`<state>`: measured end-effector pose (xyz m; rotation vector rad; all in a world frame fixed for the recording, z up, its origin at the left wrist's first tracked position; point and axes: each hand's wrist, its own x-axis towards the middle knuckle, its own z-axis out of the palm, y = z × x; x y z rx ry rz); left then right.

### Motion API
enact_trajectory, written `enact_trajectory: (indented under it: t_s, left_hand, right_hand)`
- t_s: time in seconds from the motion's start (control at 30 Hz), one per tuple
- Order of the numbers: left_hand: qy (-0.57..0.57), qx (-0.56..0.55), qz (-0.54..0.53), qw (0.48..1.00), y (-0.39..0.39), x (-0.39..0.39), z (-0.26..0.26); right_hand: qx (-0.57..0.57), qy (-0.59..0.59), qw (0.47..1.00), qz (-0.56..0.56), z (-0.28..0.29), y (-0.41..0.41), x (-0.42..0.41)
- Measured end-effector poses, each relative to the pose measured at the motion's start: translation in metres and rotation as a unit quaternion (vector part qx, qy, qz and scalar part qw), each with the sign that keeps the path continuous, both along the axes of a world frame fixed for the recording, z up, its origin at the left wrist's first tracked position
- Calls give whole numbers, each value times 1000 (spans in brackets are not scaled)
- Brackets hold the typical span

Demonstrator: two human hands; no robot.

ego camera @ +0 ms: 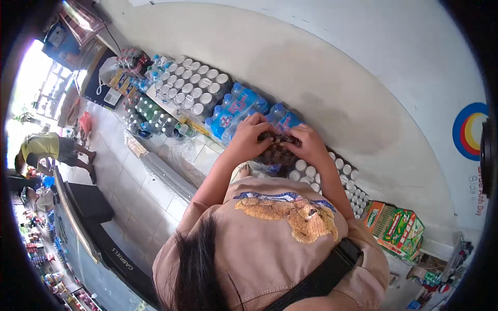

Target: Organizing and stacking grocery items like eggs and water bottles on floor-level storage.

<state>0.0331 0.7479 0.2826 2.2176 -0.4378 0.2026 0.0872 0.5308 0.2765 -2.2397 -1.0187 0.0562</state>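
Observation:
My left hand (pixel 253 137) and my right hand (pixel 305 142) meet over a dark, shiny wrapped bundle (pixel 274 153), with fingers and thumbs pinching its top from both sides. What the bundle contains cannot be made out. Just beyond my hands lie shrink-wrapped water bottles with blue caps and blue labels (pixel 237 109), and a smaller such pack (pixel 286 118) touches the bundle's far side. Past them is a large wrapped pack of cans with pale lids (pixel 190 83). More pale-lidded cans (pixel 307 171) sit under and beside my right forearm.
A wall (pixel 330 77) runs behind the packs. Green-capped bottles (pixel 155 116) and long flat wrapped panels (pixel 163 173) are on the tiled floor (pixel 132 194). Printed cartons (pixel 397 229) lie to the right. A person in a yellow top (pixel 42 147) bends at the far left.

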Motion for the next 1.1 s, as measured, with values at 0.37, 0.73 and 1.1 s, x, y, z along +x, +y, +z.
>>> enact_trajectory:
  t_s: [0.37,0.73,1.1]
  left_hand:
    - [51,228,117,965,157,-17,-1]
    - [106,26,239,965,189,-69,-2]
    - [196,20,38,980,243,-11,-35]
  right_hand:
    - [15,75,997,5,21,119,33]
    - [-149,203,934,253,-14,128,49]
    - [-45,226,966,119,-31,134,69]
